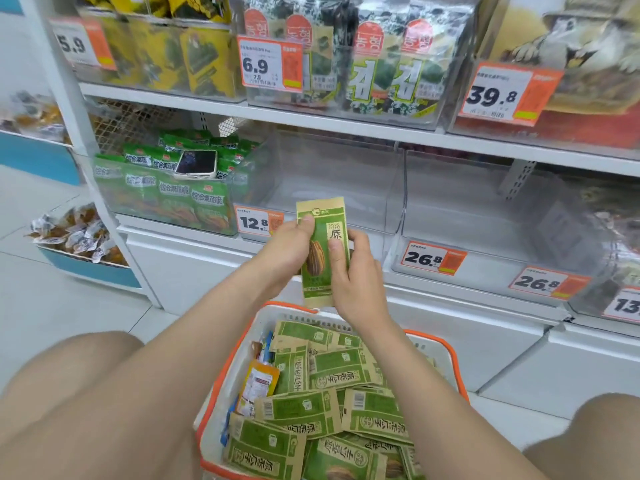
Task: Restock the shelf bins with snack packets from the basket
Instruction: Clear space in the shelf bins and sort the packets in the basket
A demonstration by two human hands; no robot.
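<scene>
Both hands are clamping one seed packet (323, 244) upright: left hand (289, 252) pinching the upper edge, right hand (358, 275) gripping lower, thumb pressing on the front. It's hanging above the basket (450, 351), just in front of the clear bin (332, 181), not in it yet.

Risk, as I'm reading it: the bin's front wall and the 12.8 tag (258, 222) are sitting in the path, so a low entry is likely catching the lip and buckling the packet or knocking the tag.

More packets (311, 410) are lying loose in the basket. A phone (196, 163) is resting on green packs (159, 195) in the next bin left.
</scene>
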